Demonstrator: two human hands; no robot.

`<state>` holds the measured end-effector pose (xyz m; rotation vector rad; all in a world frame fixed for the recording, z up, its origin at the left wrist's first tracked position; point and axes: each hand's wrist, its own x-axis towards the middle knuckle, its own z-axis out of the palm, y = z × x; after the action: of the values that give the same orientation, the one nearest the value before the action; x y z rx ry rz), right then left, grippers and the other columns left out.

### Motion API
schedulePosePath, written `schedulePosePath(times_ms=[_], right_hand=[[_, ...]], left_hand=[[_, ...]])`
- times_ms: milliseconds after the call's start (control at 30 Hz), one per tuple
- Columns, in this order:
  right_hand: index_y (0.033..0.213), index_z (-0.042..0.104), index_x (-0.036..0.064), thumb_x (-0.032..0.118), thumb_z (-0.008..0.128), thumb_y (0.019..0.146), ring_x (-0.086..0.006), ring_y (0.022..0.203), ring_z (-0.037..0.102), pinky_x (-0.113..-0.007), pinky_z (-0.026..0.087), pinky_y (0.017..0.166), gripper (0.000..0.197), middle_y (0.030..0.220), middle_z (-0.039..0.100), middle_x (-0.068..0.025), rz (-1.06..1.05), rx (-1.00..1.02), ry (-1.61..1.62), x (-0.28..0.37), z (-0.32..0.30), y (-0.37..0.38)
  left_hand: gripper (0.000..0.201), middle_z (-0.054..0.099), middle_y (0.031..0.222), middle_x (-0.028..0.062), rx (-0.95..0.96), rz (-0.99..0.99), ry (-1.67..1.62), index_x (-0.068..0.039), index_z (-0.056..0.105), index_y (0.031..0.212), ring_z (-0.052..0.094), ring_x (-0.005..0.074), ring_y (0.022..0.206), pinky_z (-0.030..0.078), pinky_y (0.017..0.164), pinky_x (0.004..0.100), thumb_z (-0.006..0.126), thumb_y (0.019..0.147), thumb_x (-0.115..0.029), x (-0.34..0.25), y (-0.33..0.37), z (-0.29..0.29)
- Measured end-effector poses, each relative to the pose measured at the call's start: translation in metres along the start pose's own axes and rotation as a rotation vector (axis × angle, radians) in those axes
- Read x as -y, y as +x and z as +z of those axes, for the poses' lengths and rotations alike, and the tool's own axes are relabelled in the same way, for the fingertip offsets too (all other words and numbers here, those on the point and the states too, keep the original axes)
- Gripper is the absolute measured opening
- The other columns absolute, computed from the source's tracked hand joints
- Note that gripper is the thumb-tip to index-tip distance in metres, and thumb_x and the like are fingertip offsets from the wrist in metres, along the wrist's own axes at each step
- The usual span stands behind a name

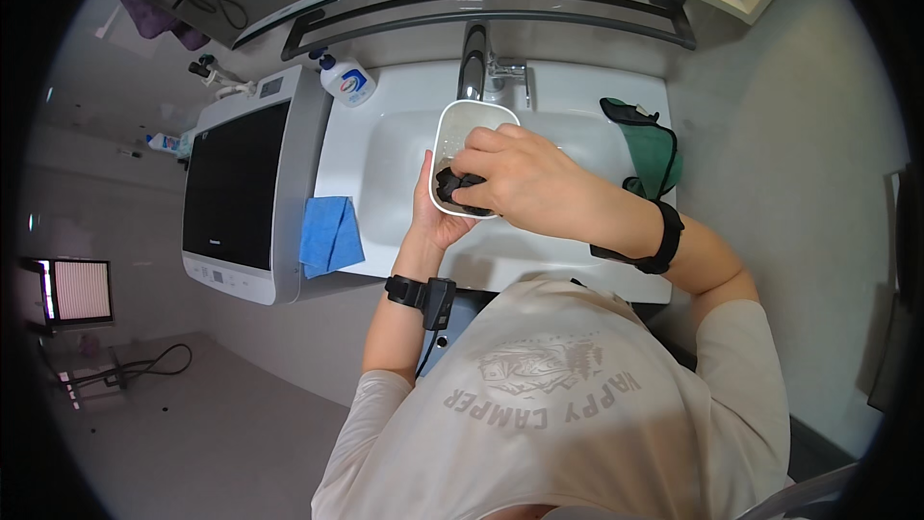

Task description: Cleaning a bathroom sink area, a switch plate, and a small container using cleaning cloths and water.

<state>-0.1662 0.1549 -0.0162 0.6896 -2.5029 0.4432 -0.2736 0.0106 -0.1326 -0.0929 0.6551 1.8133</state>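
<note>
Over the washbasin (390, 188), I hold a white rectangular container (472, 116) with rounded corners under the tap (472, 67). My left hand (436, 212) cups it from the left side and from beneath, fingers partly hidden by the wall. Liquid seems to lie inside, looking cloudy. From the right, my right hand (520, 178) reaches over the rim, its fingers curled on a crumpled black piece (447, 182), which looks like soft cloth. That piece lies at the container's near end; the hand covers much of it.
A white pump bottle (346, 83) stands at the back left. A folded blue cloth (330, 236) hangs over the left edge, beside a grey appliance with a dark door (236, 193). On the right lies a green, black-edged cloth (652, 156). A dark rail (500, 17) runs behind.
</note>
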Motion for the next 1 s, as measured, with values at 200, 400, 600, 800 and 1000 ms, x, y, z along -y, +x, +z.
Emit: schedulePosePath(times_ms=[200, 400, 600, 800, 1000], right_hand=[[0.079, 0.064, 0.0041, 0.023, 0.072, 0.059, -0.0234, 0.08, 0.058, -0.035, 0.047, 0.069, 0.029, 0.087, 0.06, -0.0072, 0.334, -0.095, -0.262, -0.009, 0.024, -0.001], [0.074, 0.065, 0.002, 0.024, 0.068, 0.056, -0.0264, 0.062, 0.062, -0.036, 0.05, 0.056, 0.028, 0.072, 0.063, -0.0132, 0.408, 0.071, -0.282, -0.041, 0.047, -0.02], [0.064, 0.066, 0.0057, 0.027, 0.067, 0.063, -0.0258, 0.053, 0.062, -0.035, 0.048, 0.048, 0.021, 0.061, 0.063, -0.0121, 0.352, 0.053, -0.249, -0.058, 0.058, -0.031], [0.069, 0.068, 0.0089, 0.027, 0.065, 0.068, -0.0254, 0.054, 0.063, -0.036, 0.048, 0.048, 0.019, 0.062, 0.064, -0.0102, 0.456, 0.185, -0.211, -0.058, 0.067, -0.043], [0.074, 0.068, 0.0074, 0.025, 0.066, 0.068, -0.0251, 0.064, 0.065, -0.036, 0.051, 0.056, 0.019, 0.068, 0.066, -0.0076, 0.487, 0.023, -0.123, -0.054, 0.052, -0.045]], left_hand=[[0.068, 0.052, 0.126, 0.0138, 0.012, 0.061, 0.02, -0.009, 0.044, 0.131, 0.055, 0.0288, 0.113, 0.048, 0.094, 0.0475, 0.031, 0.092, -0.062, 0.013, 0.0, 0.004], [0.064, 0.053, 0.121, 0.0101, -0.097, 0.104, 0.104, -0.011, 0.044, 0.128, 0.056, 0.0253, 0.107, 0.051, 0.083, 0.0396, 0.033, 0.092, -0.063, 0.035, 0.006, 0.03], [0.061, 0.054, 0.117, 0.0112, -0.229, 0.181, 0.104, -0.01, 0.045, 0.126, 0.057, 0.0241, 0.099, 0.05, 0.077, 0.0361, 0.037, 0.092, -0.06, 0.045, 0.006, 0.046], [0.055, 0.059, 0.104, 0.009, -0.262, 0.163, 0.148, -0.009, 0.05, 0.119, 0.058, 0.0213, 0.086, 0.048, 0.068, 0.0335, 0.041, 0.092, -0.056, 0.047, 0.006, 0.038], [0.056, 0.055, 0.119, 0.0097, -0.177, 0.23, 0.239, -0.01, 0.047, 0.126, 0.057, 0.0241, 0.104, 0.05, 0.083, 0.0392, 0.041, 0.092, -0.055, 0.038, 0.013, 0.02]])
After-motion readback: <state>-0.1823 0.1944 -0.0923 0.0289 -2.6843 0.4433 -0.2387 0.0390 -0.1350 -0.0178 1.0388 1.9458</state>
